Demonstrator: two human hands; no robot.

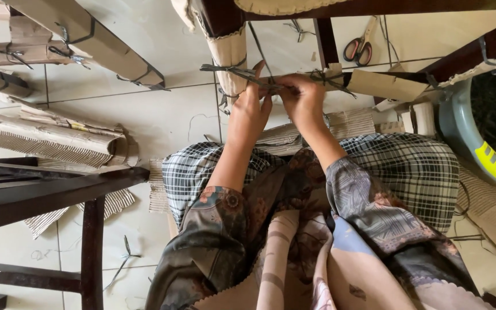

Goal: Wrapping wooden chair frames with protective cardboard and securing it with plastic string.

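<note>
Your left hand [250, 109] and right hand [302, 97] met, both pinching the dark string [242, 73], which ran left-right across the cardboard-wrapped chair leg [229, 54] above your lap.

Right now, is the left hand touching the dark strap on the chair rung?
Touching. The head view shows the left hand with its fingers closed on the dark strap, which they meet at the cardboard-wrapped rung.
</note>
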